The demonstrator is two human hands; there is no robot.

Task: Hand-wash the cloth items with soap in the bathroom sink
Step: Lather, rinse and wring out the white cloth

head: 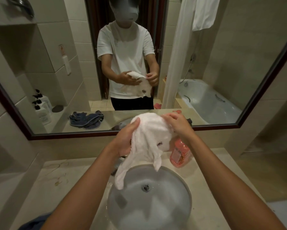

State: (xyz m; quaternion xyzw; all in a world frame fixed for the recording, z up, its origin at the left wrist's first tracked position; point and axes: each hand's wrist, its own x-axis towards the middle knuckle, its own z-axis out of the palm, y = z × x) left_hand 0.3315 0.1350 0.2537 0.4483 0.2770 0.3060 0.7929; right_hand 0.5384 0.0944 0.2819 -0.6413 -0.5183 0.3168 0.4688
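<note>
Room: you stand in a tiled bathroom, facing a wide dark-framed mirror (pixel 255 103) over a pale stone bench (pixel 59 176).
Sink: the round basin (pixel 177 185) sits in the bench below your arms, its bottom wet around the drain (pixel 146 187).
Cloth: you hold the white cloth (pixel 147 135) up above the basin; its lower corners hang down towards the near-left rim.
Left hand: your left hand (pixel 126 138) grips the cloth's left side, fingers curled around it.
Right hand: your right hand (pixel 176 123) pinches the top right edge with bent fingers.
Soap: the pink soap bottle (pixel 180 153) stands on the bench, just right of the cloth.
Other cloth: a dark blue cloth (pixel 35 221) lies at the bench's near-left edge.
</note>
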